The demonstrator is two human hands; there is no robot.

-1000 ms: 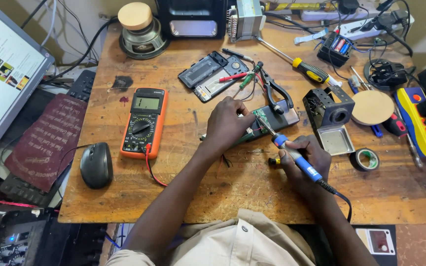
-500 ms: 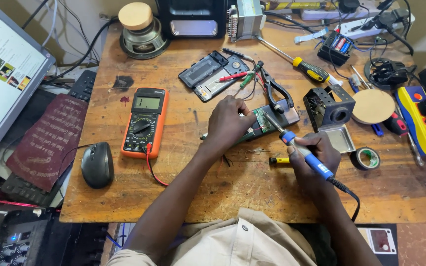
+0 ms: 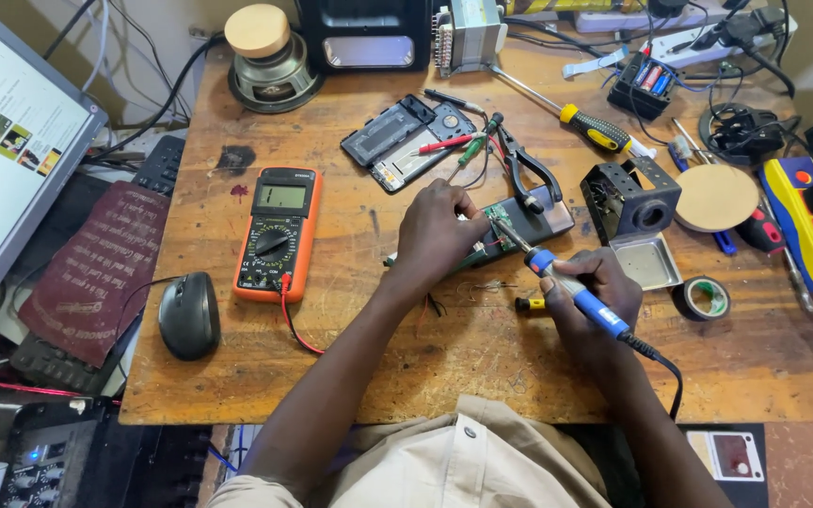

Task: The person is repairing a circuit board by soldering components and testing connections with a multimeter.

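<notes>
At the middle of the scarred wooden workbench [image 3: 406,348], my left hand [image 3: 437,237] lies knuckles-up, fingers curled down onto a small dark device with an exposed green circuit board [image 3: 540,218], pinning its near end to the wood. That device is a long flat slab; its long axis runs from about eight o'clock, under my palm, up to two o'clock, where the uncovered end shows just below a pair of black-handled pliers [image 3: 527,169].

My right hand [image 3: 587,299] is closed in a pen-like grip around a blue-handled soldering iron [image 3: 576,293]. The iron's long axis slants from four o'clock to ten o'clock: the black cord leaves the handle at the four o'clock end, behind my wrist, and the thin metal tip points toward ten o'clock, ending on the board right beside my left fingertips. Whether the tip actually touches the board, I cannot tell.

At nine o'clock from my left hand lies an orange-cased digital multimeter [image 3: 278,233], with a red lead trailing from its lower edge. A black computer mouse [image 3: 189,315] sits at its seven o'clock. At three o'clock from the board stands a black perforated metal box [image 3: 629,199] with a shallow metal tray [image 3: 647,261] just below it, and a roll of dark tape [image 3: 706,297] lies at three o'clock from my right hand.
</notes>
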